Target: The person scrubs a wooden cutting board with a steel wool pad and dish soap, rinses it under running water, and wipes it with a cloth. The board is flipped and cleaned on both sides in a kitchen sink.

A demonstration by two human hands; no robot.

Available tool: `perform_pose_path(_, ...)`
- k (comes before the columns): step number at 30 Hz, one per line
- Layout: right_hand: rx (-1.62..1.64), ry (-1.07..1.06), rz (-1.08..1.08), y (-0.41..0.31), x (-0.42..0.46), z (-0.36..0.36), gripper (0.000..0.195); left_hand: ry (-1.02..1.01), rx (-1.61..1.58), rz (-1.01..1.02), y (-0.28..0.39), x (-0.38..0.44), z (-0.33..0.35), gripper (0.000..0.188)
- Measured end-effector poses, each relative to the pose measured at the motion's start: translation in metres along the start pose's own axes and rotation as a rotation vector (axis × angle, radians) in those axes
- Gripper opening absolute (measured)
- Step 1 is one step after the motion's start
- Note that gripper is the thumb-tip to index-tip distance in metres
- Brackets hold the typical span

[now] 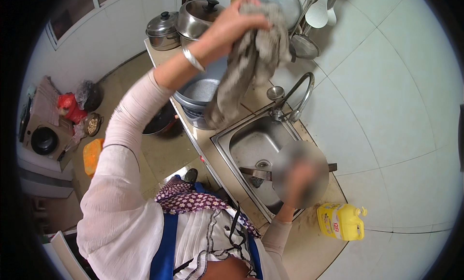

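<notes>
Raised over the counter, my left hand (237, 22) grips a wet-looking grey-brown cloth (235, 77), which hangs in folds towards the sink's edge. A silver bangle circles that wrist. My right hand (300, 175) is over the right side of the steel sink (241, 140), inside a blurred patch; whether it holds something cannot be seen. A flat bar or board (255, 172) lies across the basin, its middle hidden by the blur. Beneath it is a dark scrubber-like thing (256, 182). The curved faucet (310, 87) stands at the sink's back corner.
Yellow detergent jug (335, 222) stands right of the sink. Grey basins (197, 113) are left of it, with lidded steel pots (163, 29) beyond. Ladles and a strainer (306, 46) hang on the tiled wall. A dark wok (159, 122) is below the counter's front edge.
</notes>
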State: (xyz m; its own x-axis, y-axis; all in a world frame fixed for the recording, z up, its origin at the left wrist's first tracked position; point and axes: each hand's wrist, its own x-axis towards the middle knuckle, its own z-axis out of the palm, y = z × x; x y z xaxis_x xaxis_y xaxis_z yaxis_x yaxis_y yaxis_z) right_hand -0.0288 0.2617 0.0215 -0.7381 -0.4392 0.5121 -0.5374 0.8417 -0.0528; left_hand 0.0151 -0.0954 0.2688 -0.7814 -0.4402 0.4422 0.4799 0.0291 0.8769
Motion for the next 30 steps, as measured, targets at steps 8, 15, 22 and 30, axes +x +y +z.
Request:
perform_pose_path(8, 0.040, -0.036, 0.062, -0.003, 0.013, 0.004, 0.008, -0.076, 0.005, 0.207, 0.080, 0.050, -0.049, 0.044)
perform_pose_path(15, 0.123, -0.133, 0.085, -0.012, 0.040, 0.014, 0.011, -0.199, 0.243, 0.061, -0.001, 0.056, -0.103, 0.036)
perform_pose_path(22, 0.326, 0.079, -0.007, -0.043, 0.069, 0.026, 0.012, -0.882, 0.699, -0.279, -0.172, 0.050, -0.155, 0.031)
perform_pose_path(30, 0.330, 0.033, -0.068, -0.051, 0.083, 0.028, 0.017, -1.648, 1.403, -0.312, -0.254, -0.004, -0.158, 0.089)
